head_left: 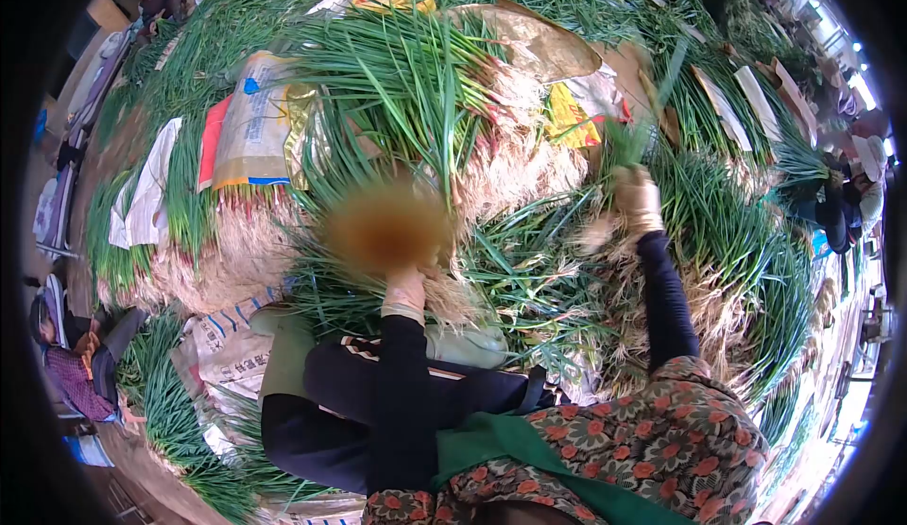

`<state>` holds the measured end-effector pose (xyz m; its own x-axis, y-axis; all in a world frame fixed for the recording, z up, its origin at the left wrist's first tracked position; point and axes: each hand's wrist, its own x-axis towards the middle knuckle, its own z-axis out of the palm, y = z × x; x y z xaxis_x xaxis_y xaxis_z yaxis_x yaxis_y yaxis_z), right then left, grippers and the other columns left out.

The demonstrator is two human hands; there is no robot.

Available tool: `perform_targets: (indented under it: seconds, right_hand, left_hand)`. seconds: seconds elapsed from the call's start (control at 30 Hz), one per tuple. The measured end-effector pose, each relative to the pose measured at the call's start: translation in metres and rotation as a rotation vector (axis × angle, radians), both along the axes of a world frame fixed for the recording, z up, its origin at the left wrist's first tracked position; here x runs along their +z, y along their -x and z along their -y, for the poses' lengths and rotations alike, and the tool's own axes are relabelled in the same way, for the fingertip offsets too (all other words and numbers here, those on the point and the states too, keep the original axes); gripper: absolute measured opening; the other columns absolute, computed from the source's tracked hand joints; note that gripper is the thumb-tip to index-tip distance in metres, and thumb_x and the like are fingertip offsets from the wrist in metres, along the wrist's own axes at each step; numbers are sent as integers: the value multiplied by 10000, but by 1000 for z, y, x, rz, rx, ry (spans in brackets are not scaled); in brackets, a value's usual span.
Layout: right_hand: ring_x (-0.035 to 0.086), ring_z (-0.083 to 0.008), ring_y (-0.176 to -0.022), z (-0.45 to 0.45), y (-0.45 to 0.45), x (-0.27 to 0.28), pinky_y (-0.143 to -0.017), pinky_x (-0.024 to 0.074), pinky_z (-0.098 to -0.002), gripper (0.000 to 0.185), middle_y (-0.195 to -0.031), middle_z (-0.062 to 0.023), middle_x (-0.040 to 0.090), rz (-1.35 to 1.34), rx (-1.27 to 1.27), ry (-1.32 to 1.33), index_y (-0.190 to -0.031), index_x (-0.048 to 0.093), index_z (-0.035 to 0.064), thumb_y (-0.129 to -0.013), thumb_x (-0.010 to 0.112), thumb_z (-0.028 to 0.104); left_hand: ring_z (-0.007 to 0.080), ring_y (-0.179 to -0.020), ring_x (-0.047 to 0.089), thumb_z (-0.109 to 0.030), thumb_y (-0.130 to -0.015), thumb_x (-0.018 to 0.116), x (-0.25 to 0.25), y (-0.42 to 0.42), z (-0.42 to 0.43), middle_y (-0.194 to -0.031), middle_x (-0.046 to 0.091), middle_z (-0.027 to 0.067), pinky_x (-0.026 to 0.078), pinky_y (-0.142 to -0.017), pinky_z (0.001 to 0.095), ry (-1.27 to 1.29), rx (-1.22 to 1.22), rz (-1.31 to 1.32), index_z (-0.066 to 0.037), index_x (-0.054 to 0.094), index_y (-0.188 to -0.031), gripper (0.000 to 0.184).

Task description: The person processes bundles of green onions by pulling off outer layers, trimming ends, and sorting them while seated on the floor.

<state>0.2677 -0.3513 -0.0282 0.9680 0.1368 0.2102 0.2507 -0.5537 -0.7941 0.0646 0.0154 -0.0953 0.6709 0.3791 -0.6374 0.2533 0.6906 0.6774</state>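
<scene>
From my end: floor [170,489] carries green stalks over most of its spread, out toward both side edges. Big stalk pile [397,71] sits toward the far edge, pale roots on its right. Loose stalks [534,265] lie between the hands. Printed sack [255,133] drapes over stalks left of the pile. Blurred brown mass [387,227], maybe root ends, hides most of left hand [406,291]; can't tell how far its fingers are open or what they grip. Right hand [637,194], gloved and blurred: fingers look curled round small green bunch [627,142], right of the big pile. Step, my read: hand-working stalks by the bunch. Next move calls for a light, sure grip, leaves untangled.
</scene>
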Motion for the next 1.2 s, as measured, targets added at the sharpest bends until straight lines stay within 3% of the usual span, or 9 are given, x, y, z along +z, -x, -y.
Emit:
perform_targets:
  seconds: [0.13, 0.37, 0.5, 0.7, 0.83, 0.9, 1.07, 1.13, 1.2]
  right_hand:
    - [652, -335, -752, 114, 22, -8, -686, 522, -419, 453, -884, -226, 637, -208, -513, 1106, -1237, 409, 49, -855, 505, 273]
    - [624, -269, -908, -140, 102, -72, -793, 488, -355, 356, -1016, -119, 647, -506, 446, 304, -1113, 595, 112, -862, 542, 359]
    - [596, -322, -973, -222, 113, -189, -836, 470, -390, 387, -1051, -147, 634, -465, 604, 109, -1150, 584, 112, -856, 534, 359]
    - [615, -326, -929, -192, 123, -49, -824, 478, -392, 365, -1008, -163, 640, -449, 933, 484, -1144, 586, 144, -872, 501, 372]
    - [584, -123, -774, -182, 84, -69, -686, 496, -279, 400, -946, -56, 636, -504, 630, -314, -1224, 524, 33, -940, 496, 313]
    - [561, -119, -863, -209, 79, -59, -767, 472, -276, 385, -983, -60, 636, -450, 631, -555, -1198, 540, 8, -942, 501, 293]
    - [576, -142, -797, -213, 89, -48, -750, 468, -285, 303, -906, -80, 658, -312, 623, -283, -1103, 589, -6, -914, 555, 227]
    - [592, -155, -770, -184, 72, -58, -712, 473, -287, 248, -837, -82, 662, -281, 466, -36, -955, 630, 8, -902, 555, 238]
    - [629, -310, -752, -145, 65, -50, -672, 490, -376, 228, -774, -167, 640, -343, 301, 374, -910, 618, 62, -877, 522, 266]
  left_hand:
    - [122, -479, 544, -133, -812, 632, 14, -4, 5, -773, 675, 90, 437, -433, 233, -49, -67, -125, -20, 644, -930, 163]
    - [170, -631, 643, -95, -822, 625, -37, -11, 2, -880, 682, 105, 487, -505, 254, -83, -92, 18, -26, 625, -989, 181]
    - [149, -547, 602, -145, -757, 709, 24, -8, 12, -826, 660, 41, 412, -451, 253, -78, -95, -55, -60, 641, -964, 234]
    - [76, -388, 402, -148, -700, 769, 39, -15, 30, -677, 589, -22, 291, -369, 215, -198, -167, -90, -64, 645, -847, 210]
    - [67, -441, 411, -162, -736, 741, 45, -16, 39, -685, 601, -16, 320, -403, 213, -134, -148, -27, -61, 641, -829, 169]
    - [64, -485, 464, -176, -751, 728, 68, -11, 47, -696, 614, -2, 338, -424, 210, -72, -167, 3, -63, 640, -815, 156]
    - [168, -677, 597, -162, -834, 618, 75, 7, 27, -774, 609, 67, 517, -657, 295, 61, -262, 221, -6, 566, -954, 204]
    - [171, -758, 608, -157, -842, 600, 112, 10, 29, -831, 615, 69, 526, -697, 314, 257, 3, 332, -28, 559, -968, 185]
    - [169, -773, 612, -168, -843, 594, 123, 15, 13, -878, 625, 64, 542, -693, 301, 369, 75, 459, -58, 565, -992, 188]
